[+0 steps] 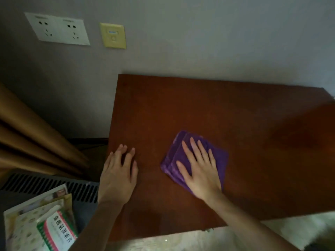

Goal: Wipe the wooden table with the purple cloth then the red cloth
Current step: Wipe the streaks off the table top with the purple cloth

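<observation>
Purple cloth point(196, 158): folded into a thick pad, lying flat on the wooden counter point(235, 115) toward its near middle, under the right hand.
Step in hand: by my reading, the first wipe, the purple pass; the red cloth is not in view.
Doing it well: keep the palm flat so the pad stays folded and presses evenly; sweep in overlapping strokes out to the far edge by the wall and the right side, which lie well apart from the cloth now; take care the loose folded edges on the cloth's left do not roll under.
Right hand point(200, 171): fingers straight and spread, palm down on the cloth, pressing it to the wood; forearm comes in from the lower right, wrist low.
Left hand point(117, 175): flat on bare wood near the counter's left edge, fingers straight and slightly fanned, holding nothing; it looks to be bracing the body.
Risk: leaning hard on the left hand may leave prints on the wood there.
Beside the counter: curtain point(32, 138), wall sockets point(58, 29), a pile of packets point(39, 223) at lower left.
</observation>
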